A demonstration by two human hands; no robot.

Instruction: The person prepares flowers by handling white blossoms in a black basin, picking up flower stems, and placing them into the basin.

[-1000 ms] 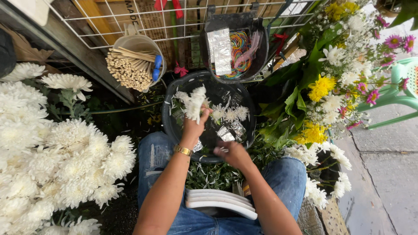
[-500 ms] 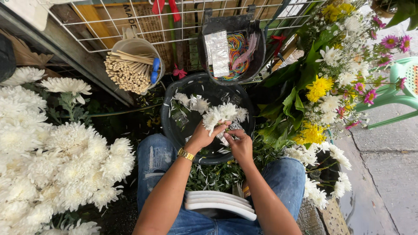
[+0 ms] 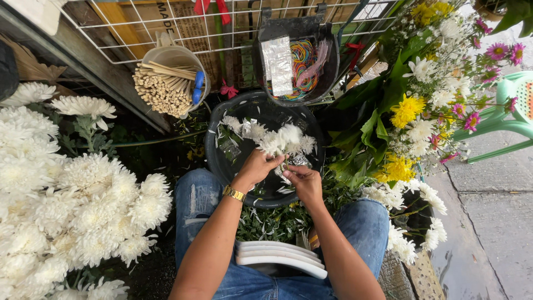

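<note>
Both hands have drawn together since a second ago — the left hand [image 3: 256, 166] is curled around white flowers [image 3: 286, 140] over the black basin [image 3: 222, 166], while the right hand [image 3: 304, 180], at its 4 o'clock, pinches their foil-wrapped stems [image 3: 298, 161] — fingers closed.

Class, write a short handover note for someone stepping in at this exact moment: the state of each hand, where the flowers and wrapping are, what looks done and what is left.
Left hand: closed on a small bunch of white flowers, held over the black basin.
Right hand: pinching shiny wrapping at the bunch's stems.
Done: bunch gathered; a few white flower heads lie in the basin.
Left: the wrapping looks unfinished. Sticks in a tub and coloured rubber bands sit beyond the basin; big white blooms on the left.
</note>
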